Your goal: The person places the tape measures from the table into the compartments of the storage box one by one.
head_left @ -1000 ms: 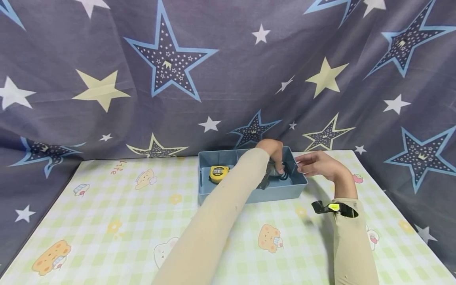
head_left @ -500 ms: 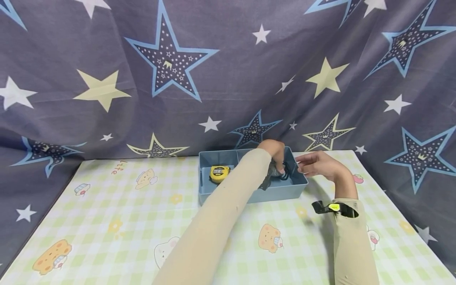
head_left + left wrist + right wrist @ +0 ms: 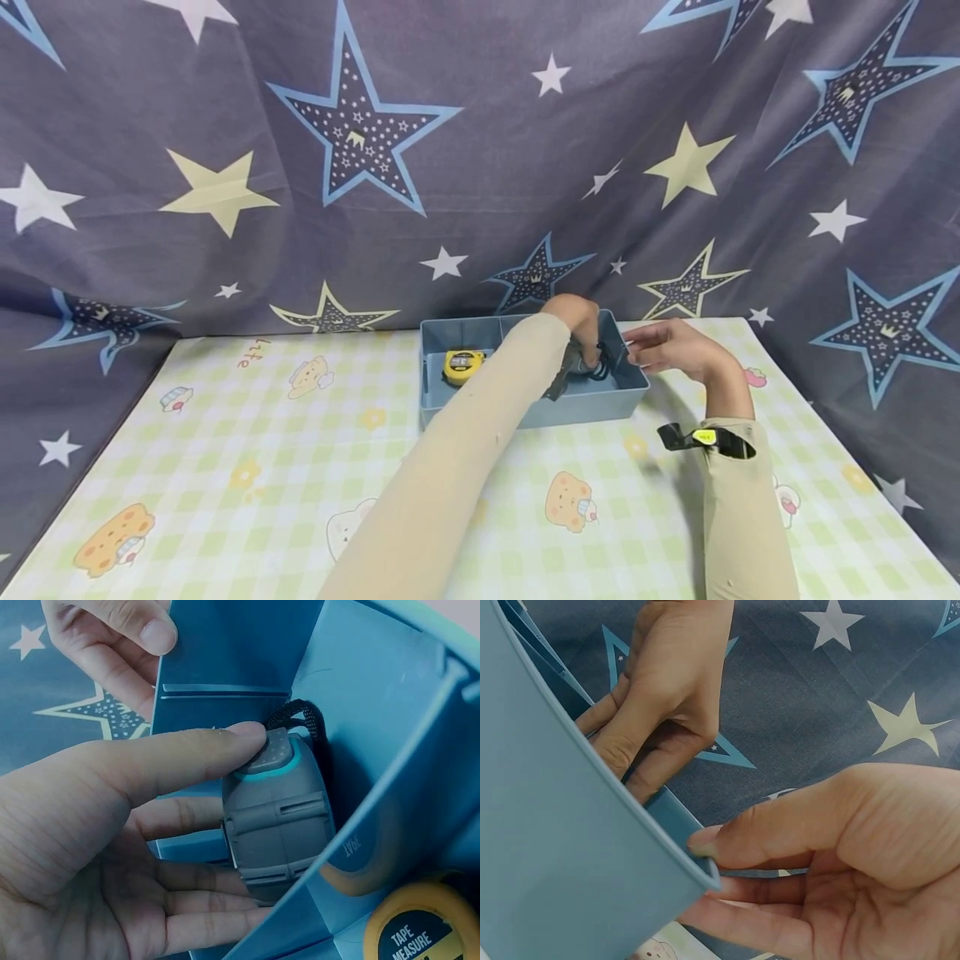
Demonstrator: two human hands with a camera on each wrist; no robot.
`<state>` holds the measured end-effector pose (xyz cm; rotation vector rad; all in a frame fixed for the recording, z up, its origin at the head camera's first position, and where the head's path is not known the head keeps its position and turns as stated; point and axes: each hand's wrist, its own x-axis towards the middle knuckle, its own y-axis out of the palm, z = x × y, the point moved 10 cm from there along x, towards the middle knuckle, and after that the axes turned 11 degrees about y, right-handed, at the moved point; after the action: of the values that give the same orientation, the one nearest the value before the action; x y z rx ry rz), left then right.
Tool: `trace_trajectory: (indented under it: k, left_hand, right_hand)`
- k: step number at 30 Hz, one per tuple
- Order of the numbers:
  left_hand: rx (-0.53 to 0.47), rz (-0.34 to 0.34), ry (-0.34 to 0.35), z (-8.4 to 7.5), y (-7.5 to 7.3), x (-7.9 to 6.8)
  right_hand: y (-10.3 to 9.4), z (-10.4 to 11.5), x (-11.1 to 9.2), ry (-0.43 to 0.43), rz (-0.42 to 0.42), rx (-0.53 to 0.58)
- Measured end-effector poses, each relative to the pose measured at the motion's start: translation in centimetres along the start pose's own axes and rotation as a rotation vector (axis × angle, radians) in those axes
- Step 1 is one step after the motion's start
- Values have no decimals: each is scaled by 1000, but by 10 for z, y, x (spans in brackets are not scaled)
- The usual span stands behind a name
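A blue divided box (image 3: 600,407) stands at the back of the table. My left hand (image 3: 573,321) reaches into its right compartment and holds a grey tape measure (image 3: 277,817) with a black cord (image 3: 311,724). In the left wrist view the thumb lies on its dotted button (image 3: 271,756), and the fingers are on its far side and beneath it. My right hand (image 3: 675,350) pinches the rim of the box's right wall, thumb inside and fingers outside in the right wrist view. A yellow tape measure (image 3: 462,365) sits in the left compartment. My left sleeve hides part of the box.
A starry dark cloth (image 3: 480,208) hangs right behind the box. The box stands on a green checked tablecloth (image 3: 300,458) printed with cartoon bears. A divider (image 3: 500,333) separates the compartments. A black strap (image 3: 705,437) circles my right wrist.
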<state>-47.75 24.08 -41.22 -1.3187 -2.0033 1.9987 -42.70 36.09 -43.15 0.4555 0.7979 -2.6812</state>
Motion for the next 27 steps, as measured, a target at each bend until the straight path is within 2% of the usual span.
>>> trace_trajectory:
  k: [6, 22, 27]
  left_hand:
    - [-36, -3, 10, 2, 0, -3]
    - [-23, 10, 6, 6, 6, 1]
    - [-41, -8, 4, 7, 1, 0]
  right_hand:
    - [0, 1, 0, -3, -1, 0]
    - [6, -1, 1, -10, 19, 7]
    - [1, 2, 0, -24, 2, -5]
